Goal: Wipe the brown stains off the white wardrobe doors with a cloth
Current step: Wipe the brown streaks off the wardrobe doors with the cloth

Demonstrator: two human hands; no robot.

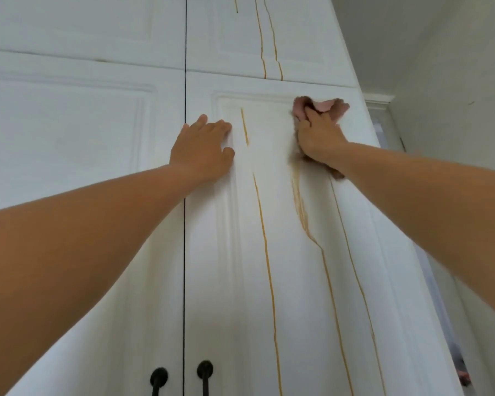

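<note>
Right hand (319, 135) grips pinkish cloth (326, 105), pressed to right wardrobe door (235, 281) near its top-right corner. Left hand (203, 150) flat, holding nothing, on door's upper left. Brown streaks (265, 238) run down door.

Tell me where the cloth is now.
Head view: the cloth is bunched in the right hand, pressed against the upper right of the right wardrobe door, above a smeared brown stain.
</note>
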